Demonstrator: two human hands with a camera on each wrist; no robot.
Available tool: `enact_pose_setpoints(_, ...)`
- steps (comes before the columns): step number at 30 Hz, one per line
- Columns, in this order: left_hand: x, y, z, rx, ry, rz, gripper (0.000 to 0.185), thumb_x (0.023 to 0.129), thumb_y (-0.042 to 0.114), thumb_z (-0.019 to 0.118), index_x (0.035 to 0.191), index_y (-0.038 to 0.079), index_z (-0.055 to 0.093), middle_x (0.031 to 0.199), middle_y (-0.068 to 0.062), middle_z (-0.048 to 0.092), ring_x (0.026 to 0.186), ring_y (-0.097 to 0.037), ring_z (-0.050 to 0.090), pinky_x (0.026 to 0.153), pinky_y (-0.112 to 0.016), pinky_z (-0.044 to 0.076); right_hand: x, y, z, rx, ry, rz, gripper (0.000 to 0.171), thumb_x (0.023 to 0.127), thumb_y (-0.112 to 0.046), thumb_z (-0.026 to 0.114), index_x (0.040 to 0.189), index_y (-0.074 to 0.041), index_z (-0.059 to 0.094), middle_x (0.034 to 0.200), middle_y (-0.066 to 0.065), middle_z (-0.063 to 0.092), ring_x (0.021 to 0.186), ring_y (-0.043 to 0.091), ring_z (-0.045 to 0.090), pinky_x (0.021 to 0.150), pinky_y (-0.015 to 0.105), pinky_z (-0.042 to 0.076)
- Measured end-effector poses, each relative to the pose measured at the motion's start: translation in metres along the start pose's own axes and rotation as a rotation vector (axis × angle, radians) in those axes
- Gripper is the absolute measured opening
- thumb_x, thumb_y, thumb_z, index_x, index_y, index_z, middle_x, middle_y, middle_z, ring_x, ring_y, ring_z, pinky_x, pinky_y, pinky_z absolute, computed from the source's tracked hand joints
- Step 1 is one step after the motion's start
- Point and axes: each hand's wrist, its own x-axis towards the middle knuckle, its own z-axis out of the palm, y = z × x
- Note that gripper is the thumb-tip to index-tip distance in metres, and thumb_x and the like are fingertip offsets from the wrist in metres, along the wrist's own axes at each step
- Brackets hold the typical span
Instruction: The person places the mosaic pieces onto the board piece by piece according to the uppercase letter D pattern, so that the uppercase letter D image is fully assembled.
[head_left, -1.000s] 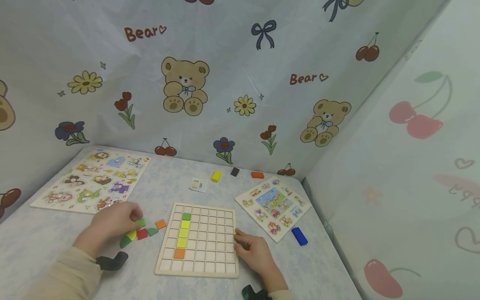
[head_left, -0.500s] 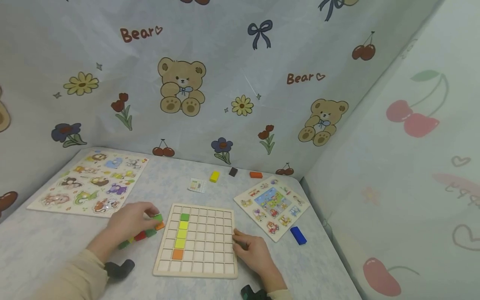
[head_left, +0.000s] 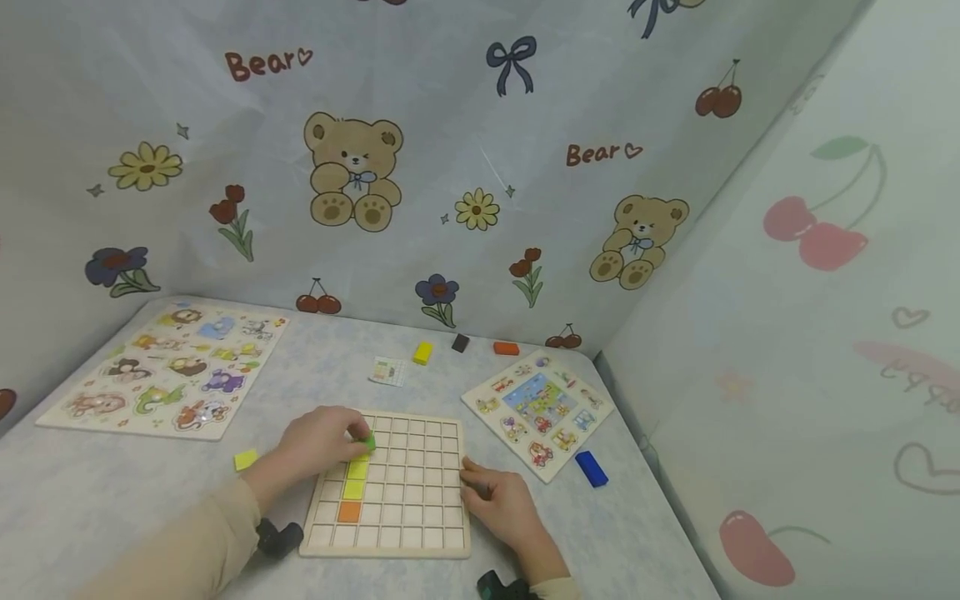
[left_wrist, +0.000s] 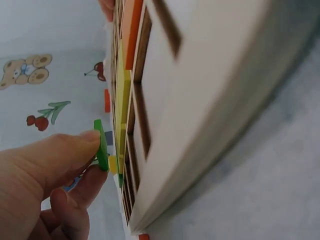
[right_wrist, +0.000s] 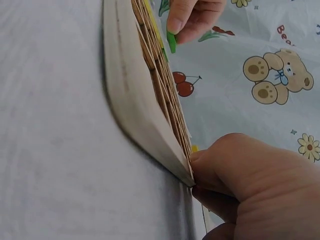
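Observation:
Between thumb and finger, my left hand [head_left: 321,440] pinches a small green tile [left_wrist: 101,145] above the upper left of a wooden grid board [head_left: 412,475]. In the board's second column sit two yellow tiles [head_left: 356,479] and an orange tile [head_left: 349,511]. A green tile [left_wrist: 119,170] in that column is mostly hidden by the left hand in the head view. My right hand [head_left: 504,504] grips the board's right edge, its thumb [right_wrist: 205,165] at the rim. Left of the board a loose yellow tile [head_left: 245,459] shows; the left hand and forearm hide the other loose pieces.
An animal puzzle board [head_left: 165,367] lies at the back left, a smaller picture puzzle [head_left: 538,408] at the right. Beyond the grid are a printed card [head_left: 387,371] and yellow [head_left: 423,353], black [head_left: 461,342] and orange [head_left: 506,348] blocks. A blue block [head_left: 592,469] lies right.
My left hand has lifted the green tile from the loose pieces and carried it right, over the board's upper left. My right hand keeps its grip on the board's edge. The head view has shifted slightly.

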Motion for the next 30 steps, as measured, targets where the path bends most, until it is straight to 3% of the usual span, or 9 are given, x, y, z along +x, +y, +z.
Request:
enact_pose_setpoints(11,0.010,0.013,-0.001,0.034,-0.023,0.075,0.011,0.086,0.029,0.084,0.090,0.030,0.074,0.094,0.014,0.071,0.081,-0.008,0.061,0.069,-0.036,0.050,0.000,0.004,0.000,-0.006,-0.007,-0.007,0.027,0.095,-0.020,0.072,0.120,-0.011,0.077,0.134,0.002,0.068,0.121,0.021,0.068,0.100,0.042,0.054)
enact_pose_setpoints(22,0.018,0.010,0.009,0.056,-0.028,0.126,0.010,0.087,0.026,0.083,0.085,0.031,0.075,0.090,0.015,0.069,0.081,-0.006,0.060,0.071,-0.037,0.052,0.001,0.000,0.000,-0.003,-0.002,0.000,0.027,0.095,-0.020,0.072,0.120,-0.011,0.077,0.134,0.002,0.068,0.121,0.020,0.067,0.099,0.042,0.055)
enact_pose_setpoints(30,0.021,0.010,0.012,0.062,-0.002,0.118,0.008,0.088,0.024,0.082,0.084,0.030,0.078,0.094,0.013,0.070,0.082,-0.007,0.062,0.067,-0.035,0.052,0.001,0.001,0.000,-0.019,0.000,-0.008,0.026,0.095,-0.020,0.072,0.119,-0.012,0.077,0.133,0.001,0.068,0.119,0.019,0.068,0.099,0.041,0.055)
